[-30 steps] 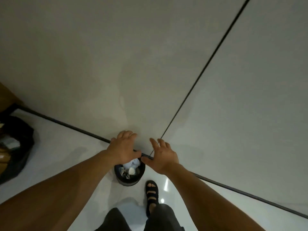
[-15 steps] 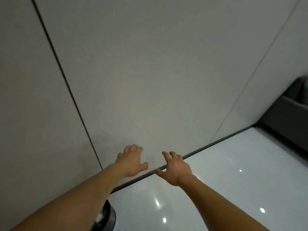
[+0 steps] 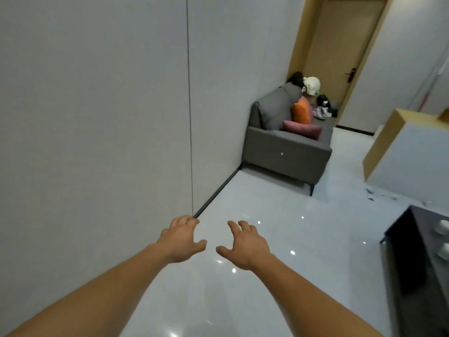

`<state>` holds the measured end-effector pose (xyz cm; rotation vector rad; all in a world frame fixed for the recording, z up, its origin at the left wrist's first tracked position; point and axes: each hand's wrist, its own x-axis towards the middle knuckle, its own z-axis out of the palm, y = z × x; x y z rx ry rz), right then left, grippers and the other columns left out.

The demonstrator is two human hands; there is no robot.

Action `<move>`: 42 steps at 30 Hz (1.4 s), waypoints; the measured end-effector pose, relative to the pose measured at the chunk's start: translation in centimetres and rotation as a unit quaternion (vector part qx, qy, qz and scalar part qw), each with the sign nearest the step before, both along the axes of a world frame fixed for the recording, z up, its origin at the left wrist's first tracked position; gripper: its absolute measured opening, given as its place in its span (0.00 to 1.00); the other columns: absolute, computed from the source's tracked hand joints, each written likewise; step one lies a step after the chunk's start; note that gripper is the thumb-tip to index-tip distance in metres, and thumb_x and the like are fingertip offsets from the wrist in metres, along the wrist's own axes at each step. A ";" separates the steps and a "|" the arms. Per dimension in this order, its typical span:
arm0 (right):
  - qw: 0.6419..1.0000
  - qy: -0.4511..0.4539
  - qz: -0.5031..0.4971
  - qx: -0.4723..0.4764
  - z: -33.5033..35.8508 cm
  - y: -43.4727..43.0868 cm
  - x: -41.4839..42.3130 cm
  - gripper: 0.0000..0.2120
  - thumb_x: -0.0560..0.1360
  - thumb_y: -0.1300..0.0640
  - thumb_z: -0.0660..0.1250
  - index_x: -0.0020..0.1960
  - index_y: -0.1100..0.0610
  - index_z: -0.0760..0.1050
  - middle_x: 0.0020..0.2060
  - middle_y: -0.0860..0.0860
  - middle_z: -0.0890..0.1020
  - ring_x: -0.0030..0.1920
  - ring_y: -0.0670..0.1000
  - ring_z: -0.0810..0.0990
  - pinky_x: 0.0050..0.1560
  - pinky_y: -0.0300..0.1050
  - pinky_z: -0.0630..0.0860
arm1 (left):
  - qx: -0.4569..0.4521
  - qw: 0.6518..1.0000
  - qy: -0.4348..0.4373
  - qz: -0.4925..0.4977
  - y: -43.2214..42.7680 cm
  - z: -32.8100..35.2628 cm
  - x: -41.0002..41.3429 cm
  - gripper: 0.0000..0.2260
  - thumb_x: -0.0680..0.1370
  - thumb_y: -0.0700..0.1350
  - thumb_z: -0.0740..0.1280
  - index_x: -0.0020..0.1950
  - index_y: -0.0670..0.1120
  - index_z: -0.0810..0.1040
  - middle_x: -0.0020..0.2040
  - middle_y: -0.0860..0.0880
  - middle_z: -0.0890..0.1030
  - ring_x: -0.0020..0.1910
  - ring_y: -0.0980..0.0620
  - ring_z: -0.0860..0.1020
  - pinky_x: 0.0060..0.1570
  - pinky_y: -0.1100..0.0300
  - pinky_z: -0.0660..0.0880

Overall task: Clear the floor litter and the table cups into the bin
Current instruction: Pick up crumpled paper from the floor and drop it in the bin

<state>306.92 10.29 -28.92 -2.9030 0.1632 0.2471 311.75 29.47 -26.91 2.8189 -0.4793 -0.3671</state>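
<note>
My left hand and my right hand are stretched out in front of me over the glossy white floor, fingers spread and loose, holding nothing. A dark low table juts in at the right edge, with white cups on its top, partly cut off by the frame. Small bits of litter lie scattered on the floor beside the pale cabinet at the far right. The bin is out of view.
A grey wall runs along the left. A grey sofa with orange and pink cushions stands against it ahead, bags piled at its far end. A wooden door is behind. A pale cabinet with a wood top stands right.
The view has swung right, away from the bin by the wall, which has dropped out of sight; the sofa, door, cabinet and dark table have come into view. Both hands stay empty.
</note>
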 end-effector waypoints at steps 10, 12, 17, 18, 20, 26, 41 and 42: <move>0.990 0.014 -0.141 0.011 -0.6 -14.7 4.5 0.40 0.74 0.32 0.59 0.78 0.47 0.49 0.77 0.51 0.56 0.75 0.56 0.57 0.65 0.56 0.69 | 0.009 0.992 0.002 -0.124 -15.8 -0.2 10.4 0.33 0.76 0.62 0.61 0.76 0.50 0.57 0.77 0.50 0.56 0.75 0.48 0.54 0.71 0.47 0.60; 0.985 0.024 -0.171 0.006 -0.8 -17.3 5.9 0.40 0.74 0.32 0.59 0.78 0.47 0.49 0.77 0.51 0.56 0.75 0.56 0.57 0.65 0.56 0.69 | 0.006 0.988 0.005 -0.153 -19.1 -0.4 13.0 0.33 0.76 0.61 0.62 0.76 0.49 0.57 0.77 0.49 0.56 0.75 0.48 0.54 0.71 0.47 0.61; 0.964 0.043 -0.264 0.007 -1.3 -23.8 8.7 0.40 0.74 0.32 0.59 0.78 0.47 0.50 0.76 0.51 0.57 0.74 0.55 0.58 0.64 0.55 0.70 | -0.005 0.972 0.020 -0.234 -27.2 -0.6 18.6 0.33 0.76 0.60 0.62 0.76 0.49 0.57 0.77 0.49 0.55 0.76 0.47 0.54 0.71 0.47 0.60; 0.959 0.042 -0.281 0.008 -1.4 -24.9 9.2 0.40 0.74 0.32 0.59 0.78 0.47 0.50 0.76 0.51 0.57 0.74 0.55 0.58 0.64 0.54 0.70 | -0.002 0.968 0.018 -0.251 -28.7 -0.5 19.7 0.33 0.76 0.60 0.62 0.77 0.49 0.57 0.77 0.49 0.55 0.76 0.47 0.54 0.71 0.47 0.60; 0.950 0.036 -0.310 0.009 -1.7 -27.2 10.0 0.39 0.74 0.32 0.59 0.78 0.47 0.50 0.76 0.51 0.57 0.74 0.55 0.58 0.64 0.54 0.70 | 0.000 0.961 0.014 -0.275 -32.1 -0.5 21.9 0.33 0.76 0.61 0.62 0.76 0.49 0.57 0.77 0.48 0.56 0.75 0.47 0.54 0.71 0.46 0.60; 0.920 0.049 -0.388 0.018 -3.2 -36.2 9.9 0.39 0.74 0.33 0.59 0.78 0.48 0.49 0.76 0.51 0.56 0.74 0.54 0.58 0.64 0.54 0.70 | 0.001 0.935 0.023 -0.354 -44.7 -1.2 24.5 0.32 0.76 0.60 0.62 0.76 0.50 0.58 0.77 0.49 0.57 0.75 0.47 0.56 0.70 0.47 0.62; 0.903 0.039 -0.429 0.013 -1.9 -65.6 15.2 0.38 0.75 0.35 0.60 0.78 0.49 0.50 0.75 0.52 0.58 0.73 0.56 0.60 0.64 0.55 0.70 | -0.008 0.918 0.029 -0.394 -73.5 -0.7 30.6 0.32 0.76 0.60 0.62 0.76 0.49 0.58 0.76 0.49 0.58 0.74 0.47 0.56 0.70 0.47 0.62; 0.903 0.042 -0.427 0.014 -2.1 -67.0 16.3 0.38 0.75 0.35 0.60 0.78 0.49 0.50 0.75 0.52 0.58 0.73 0.56 0.60 0.64 0.55 0.70 | -0.003 0.919 0.030 -0.393 -74.9 -0.9 31.7 0.32 0.76 0.60 0.62 0.76 0.49 0.58 0.76 0.49 0.58 0.74 0.47 0.56 0.70 0.48 0.62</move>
